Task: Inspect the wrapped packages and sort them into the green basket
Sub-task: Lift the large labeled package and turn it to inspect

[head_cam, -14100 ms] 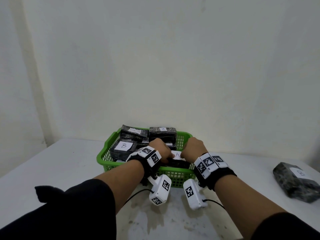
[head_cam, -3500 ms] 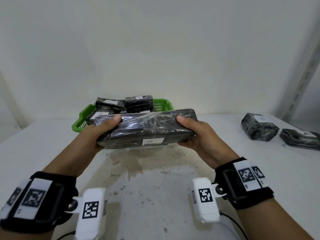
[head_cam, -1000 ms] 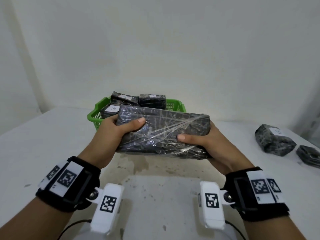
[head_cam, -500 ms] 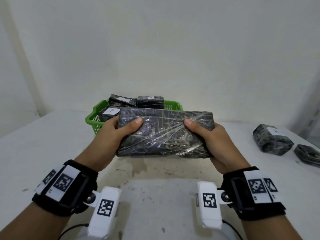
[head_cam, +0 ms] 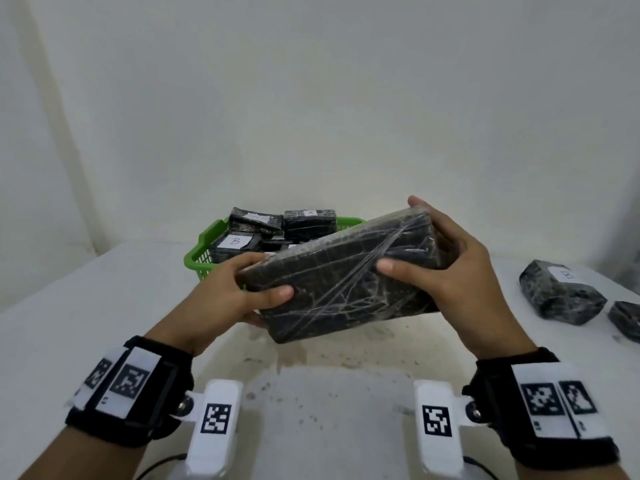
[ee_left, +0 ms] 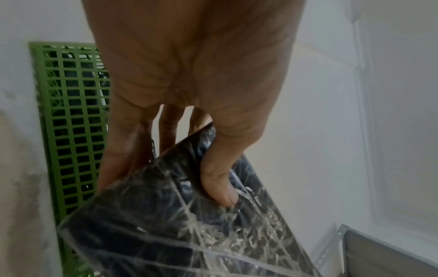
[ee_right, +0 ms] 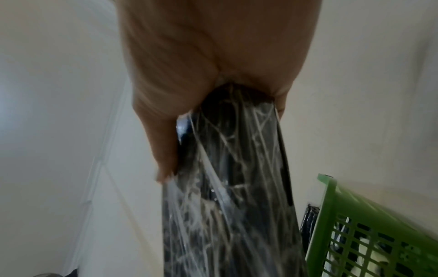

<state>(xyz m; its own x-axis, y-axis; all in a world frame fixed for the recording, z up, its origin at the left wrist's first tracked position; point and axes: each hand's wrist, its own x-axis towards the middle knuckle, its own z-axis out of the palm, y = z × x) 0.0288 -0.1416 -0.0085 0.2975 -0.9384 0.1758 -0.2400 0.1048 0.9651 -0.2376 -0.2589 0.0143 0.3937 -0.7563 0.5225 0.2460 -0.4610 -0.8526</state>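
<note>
Both hands hold one large wrapped package point(head_cam: 341, 275) in the air above the white table point(head_cam: 86, 306), in front of the green basket point(head_cam: 199, 258). The left hand point(head_cam: 232, 292) grips the package's lower left end, thumb laid across the top face and the other fingers underneath; in the left wrist view the thumb point(ee_left: 220, 180) presses into the clear film while the remaining fingers run along the far side. The right hand point(head_cam: 446, 265) clamps the upper right end, thumb on the near face and fingers wrapped over the far edge, so the package sits tilted, right end higher than left. Both forearms reach forward, each wearing a black wrist strap with printed markers and a white camera block beneath it.

The held package is dark, bound in crinkled transparent film (no label shows on the face turned toward the head camera).

Inside the basket, at least four smaller dark wrapped packages are visible: one with a white label reading B point(head_cam: 235, 241), one labelled A point(head_cam: 310, 221), one beside it at the back point(head_cam: 254, 220), and a partly hidden one behind the held package; the full count cannot be told. On the table to the right lie two more: one labelled B point(head_cam: 561, 296), and another point(head_cam: 625, 318) cut off by the frame edge.
</note>
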